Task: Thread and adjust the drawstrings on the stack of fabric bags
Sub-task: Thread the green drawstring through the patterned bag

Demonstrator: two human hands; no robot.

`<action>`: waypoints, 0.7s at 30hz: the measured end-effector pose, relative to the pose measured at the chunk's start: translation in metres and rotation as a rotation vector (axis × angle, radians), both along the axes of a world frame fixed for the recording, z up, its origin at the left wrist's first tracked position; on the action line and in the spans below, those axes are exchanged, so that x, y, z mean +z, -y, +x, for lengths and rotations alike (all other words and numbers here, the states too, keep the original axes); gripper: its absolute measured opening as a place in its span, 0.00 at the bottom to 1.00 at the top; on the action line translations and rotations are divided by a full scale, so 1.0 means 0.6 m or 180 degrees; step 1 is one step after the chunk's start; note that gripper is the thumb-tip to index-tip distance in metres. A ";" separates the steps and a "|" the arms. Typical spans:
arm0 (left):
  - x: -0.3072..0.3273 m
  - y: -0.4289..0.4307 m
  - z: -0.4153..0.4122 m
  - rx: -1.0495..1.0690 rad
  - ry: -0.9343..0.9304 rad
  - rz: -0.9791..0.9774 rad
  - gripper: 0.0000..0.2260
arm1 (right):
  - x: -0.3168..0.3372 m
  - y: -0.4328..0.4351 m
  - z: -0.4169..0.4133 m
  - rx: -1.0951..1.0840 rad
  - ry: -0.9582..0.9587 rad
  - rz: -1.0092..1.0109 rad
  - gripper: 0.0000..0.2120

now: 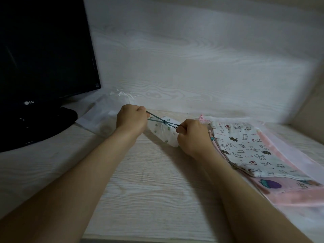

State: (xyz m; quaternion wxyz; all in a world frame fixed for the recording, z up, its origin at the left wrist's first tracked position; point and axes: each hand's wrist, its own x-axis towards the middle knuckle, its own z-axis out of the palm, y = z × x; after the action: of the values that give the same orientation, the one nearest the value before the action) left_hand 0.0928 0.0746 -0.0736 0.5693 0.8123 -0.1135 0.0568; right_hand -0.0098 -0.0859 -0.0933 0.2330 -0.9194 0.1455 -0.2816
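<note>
Nearest to the camera, two bare forearms come in from the bottom edge and reach forward over a pale wood-grain table (149, 190).

The left hand (131, 118) and the right hand (192, 135) are both clenched, each one pinching one end of a teal drawstring (156, 118). The cord is stretched tight between them and meets in a small knot over the mouth of a small white bag (164, 137) with a tiny green print. This bag lies on the table between the two hands, its mouth gathered closed. What is inside it, I cannot tell. The fingertips are turned under the hands and mostly hidden.

Just right of the right hand lies the stack of fabric bags, all flat. On top is a cat-print bag (245, 148). Below it a pink bag (289, 192) sticks out at the near end, and the lowest layer looks sheer and pale. The lower bags are mostly covered, so their number is unclear. A pink cord (203, 120) shows at the far end of the stack, partly behind the right hand.

Behind the left hand lies a translucent white pouch (98, 116) tied with a white ribbon (122, 94). Something pale and round shows faintly through it, too dim to name.

At far left stands a dark monitor (43, 58) on a black base (67, 116), cut off by the left and top edges. A wood-grain wall (192, 58) closes the back.
</note>
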 end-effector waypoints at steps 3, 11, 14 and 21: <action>0.000 -0.006 -0.003 0.0061 0.0242 0.0300 0.18 | 0.002 -0.004 -0.001 -0.0014 -0.0076 -0.0080 0.10; -0.012 -0.008 0.002 0.0271 0.0921 0.1072 0.16 | 0.002 -0.014 -0.005 -0.0401 -0.0676 -0.0306 0.03; -0.016 -0.009 0.002 0.0288 0.1384 0.1334 0.15 | -0.008 -0.005 -0.004 -0.0382 -0.0435 -0.0431 0.06; -0.033 -0.017 0.009 -0.0409 0.1748 0.0934 0.10 | -0.009 0.003 -0.028 0.0680 0.0686 0.0225 0.13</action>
State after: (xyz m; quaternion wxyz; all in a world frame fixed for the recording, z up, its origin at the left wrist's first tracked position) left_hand 0.0984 0.0849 -0.0932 0.3966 0.8312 -0.3210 0.2209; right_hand -0.0267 -0.0877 -0.0988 0.3081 -0.8853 0.0308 -0.3469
